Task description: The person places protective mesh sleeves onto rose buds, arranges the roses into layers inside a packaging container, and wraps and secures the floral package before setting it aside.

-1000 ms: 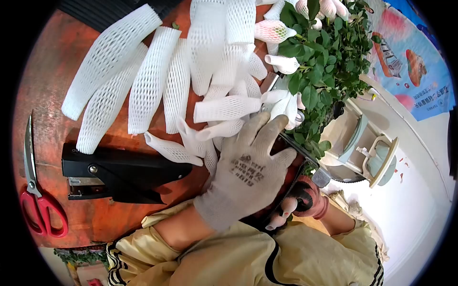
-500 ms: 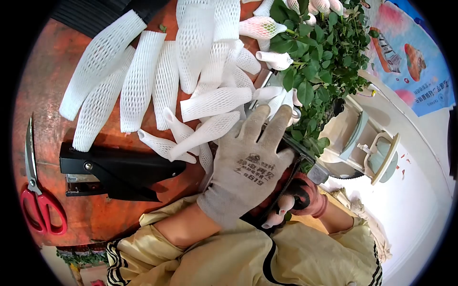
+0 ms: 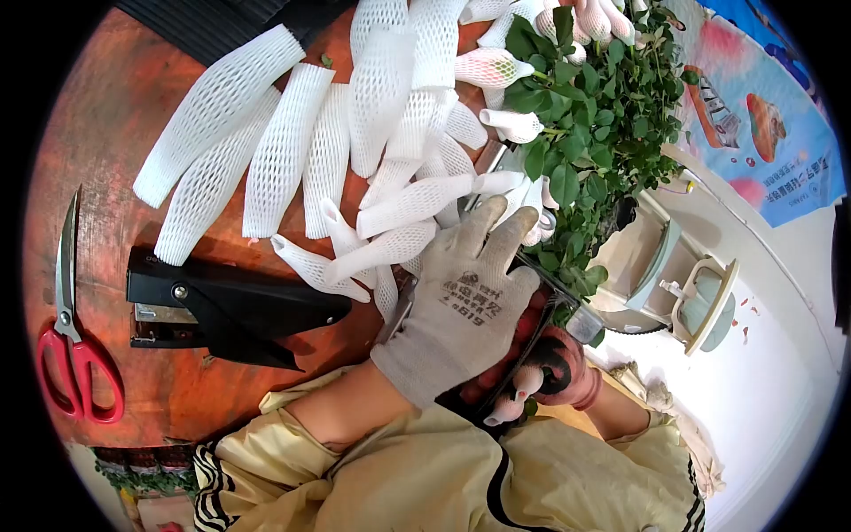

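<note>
My left hand (image 3: 465,306), in a grey printed work glove, reaches across a dark tray with its back up. Two fingers are spread apart, their tips against white foam-netted flower buds (image 3: 530,217); what lies under the palm is hidden. My right hand (image 3: 563,368), in a red and black glove, is curled at the right side of the dark tray (image 3: 554,306). Its fingers are mostly hidden, and what they hold cannot be made out. Two foam-netted buds (image 3: 514,396) stick out beside it. White foam net sleeves (image 3: 394,204) lie in a heap near my left hand.
Red-handled scissors (image 3: 78,355) and a black stapler (image 3: 222,306) lie on the reddish table (image 3: 97,160). Leafy rose stems (image 3: 612,133) with netted buds are at the upper right. Farther right stand a pale green and cream plastic item (image 3: 707,306) and a printed poster (image 3: 753,115).
The view has shifted slightly, so the table things appear a little farther right. My left hand stays over the tray, and more of the red contents beside it now shows. My right hand stays beside the tray.
</note>
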Demonstrator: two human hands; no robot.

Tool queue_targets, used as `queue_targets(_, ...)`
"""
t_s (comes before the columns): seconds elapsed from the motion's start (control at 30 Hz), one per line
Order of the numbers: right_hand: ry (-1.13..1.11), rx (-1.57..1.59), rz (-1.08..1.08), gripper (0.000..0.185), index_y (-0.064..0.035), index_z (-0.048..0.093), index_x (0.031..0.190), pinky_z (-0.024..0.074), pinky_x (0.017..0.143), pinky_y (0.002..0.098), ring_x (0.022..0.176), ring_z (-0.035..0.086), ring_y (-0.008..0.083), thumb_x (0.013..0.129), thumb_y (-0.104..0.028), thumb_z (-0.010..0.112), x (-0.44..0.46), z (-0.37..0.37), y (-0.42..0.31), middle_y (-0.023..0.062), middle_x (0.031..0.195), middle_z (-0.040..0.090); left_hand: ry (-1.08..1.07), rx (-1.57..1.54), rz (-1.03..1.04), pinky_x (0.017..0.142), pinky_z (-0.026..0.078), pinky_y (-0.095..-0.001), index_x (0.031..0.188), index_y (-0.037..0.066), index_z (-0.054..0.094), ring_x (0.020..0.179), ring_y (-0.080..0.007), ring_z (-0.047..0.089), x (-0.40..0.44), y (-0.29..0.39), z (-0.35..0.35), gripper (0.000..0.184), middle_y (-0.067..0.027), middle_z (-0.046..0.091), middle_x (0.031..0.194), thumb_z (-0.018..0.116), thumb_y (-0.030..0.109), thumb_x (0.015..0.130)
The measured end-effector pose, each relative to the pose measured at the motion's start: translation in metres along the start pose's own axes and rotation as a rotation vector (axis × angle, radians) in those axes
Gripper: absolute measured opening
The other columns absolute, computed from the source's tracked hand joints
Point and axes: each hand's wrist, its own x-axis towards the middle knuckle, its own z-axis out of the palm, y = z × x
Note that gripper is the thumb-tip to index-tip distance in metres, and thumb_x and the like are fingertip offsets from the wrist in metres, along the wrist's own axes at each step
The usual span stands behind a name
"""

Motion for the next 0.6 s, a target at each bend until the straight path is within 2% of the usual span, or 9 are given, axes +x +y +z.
queue_targets(0.13, 0.016, -0.071, -0.023, 0.034, -0.0048, 0.059, 0.104, 0.0486, 0.082, 0.0409, 0.094, 0.062, 0.0327, 0.072, -0.012, 0.067, -0.004, -0.002, -0.003, 0.015, 0.107, 0.063, -0.035, 0.033, 0.024, 0.085, 0.039, -0.0454, 0.082, 0.009, 0.065, 0.121, -0.0348, 0.041, 0.003, 0.008, -0.011, 0.014, -0.0129, 0.046, 0.131, 0.06, 0.014, 0.07)
queue_targets(0.2, 0.023, -0.098, -0.032, 0.035, -0.0049, 0.059, 0.103, 0.0487, 0.082, 0.0406, 0.094, 0.062, 0.0326, 0.071, -0.012, 0.067, -0.006, -0.001, -0.003, 0.015, 0.107, 0.063, -0.09, 0.008, -0.048, 0.088, 0.039, -0.047, 0.086, 0.009, 0.066, 0.122, -0.0377, 0.039, 0.002, 0.011, -0.011, 0.017, -0.0143, 0.045, 0.133, 0.06, 0.012, 0.07)
queue_targets(0.3, 0.031, -0.138, -0.05, 0.036, -0.0052, 0.059, 0.103, 0.0488, 0.081, 0.0402, 0.095, 0.062, 0.0325, 0.069, -0.013, 0.068, -0.009, 0.002, 0.0, 0.0149, 0.107, 0.063, -0.087, -0.027, -0.049, 0.091, 0.037, -0.0487, 0.089, 0.009, 0.067, 0.122, -0.0408, 0.038, -0.002, 0.003, -0.003, 0.02, -0.0157, 0.043, 0.134, 0.059, 0.011, 0.072)
queue_targets(0.33, 0.033, -0.155, -0.062, 0.037, -0.0052, 0.059, 0.103, 0.0489, 0.081, 0.0401, 0.095, 0.062, 0.0324, 0.068, -0.013, 0.069, -0.008, 0.003, 0.001, 0.0149, 0.107, 0.063, -0.157, -0.05, -0.067, 0.094, 0.035, -0.0505, 0.096, 0.009, 0.067, 0.123, -0.043, 0.036, 0.0, 0.004, -0.008, 0.026, -0.0164, 0.042, 0.135, 0.059, 0.008, 0.072)
queue_targets(0.57, 0.057, -0.267, -0.123, 0.041, -0.0057, 0.059, 0.103, 0.0492, 0.08, 0.0392, 0.095, 0.062, 0.0321, 0.064, -0.013, 0.071, -0.011, 0.002, 0.003, 0.0146, 0.107, 0.062, -0.125, -0.098, -0.06, 0.096, 0.032, -0.0505, 0.1, 0.008, 0.066, 0.124, -0.0431, 0.035, -0.004, 0.002, -0.011, 0.029, -0.0167, 0.044, 0.133, 0.057, 0.004, 0.072)
queue_targets(0.6, 0.067, -0.291, -0.135, 0.042, -0.0058, 0.059, 0.103, 0.0493, 0.08, 0.0391, 0.096, 0.062, 0.0321, 0.064, -0.013, 0.071, -0.013, 0.001, 0.003, 0.0146, 0.107, 0.062, -0.075, -0.141, -0.061, 0.095, 0.034, -0.0486, 0.098, 0.007, 0.065, 0.121, -0.0413, 0.04, -0.005, 0.004, -0.019, 0.028, -0.0165, 0.048, 0.128, 0.057, 0.004, 0.072)
